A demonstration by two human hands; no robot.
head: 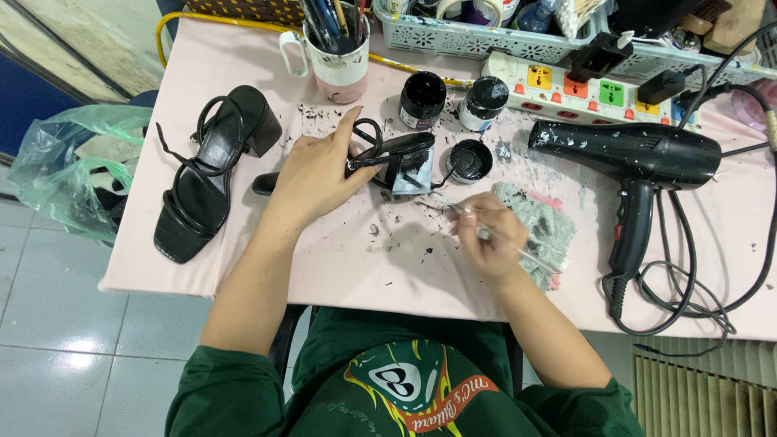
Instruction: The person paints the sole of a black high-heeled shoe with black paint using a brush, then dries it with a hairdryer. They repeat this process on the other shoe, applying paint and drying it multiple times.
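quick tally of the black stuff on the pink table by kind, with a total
Black heeled sandals: 2, one lying apart, one steadied by the left hand at
Black paint jars: 2
Black jar lid: 1
Black hair dryer: 1
Total: 6
The right hand holds a thin clear tool, not counted.

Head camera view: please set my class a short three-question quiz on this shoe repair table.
1. True or false: the hair dryer lies right of both hands.
2. Which hand holds the black sandal being worked on?
3. The right hand holds: A) a thin brush B) scissors C) a jar lid

Key:
1. True.
2. The left hand; a second sandal lies apart at the table's left.
3. A.
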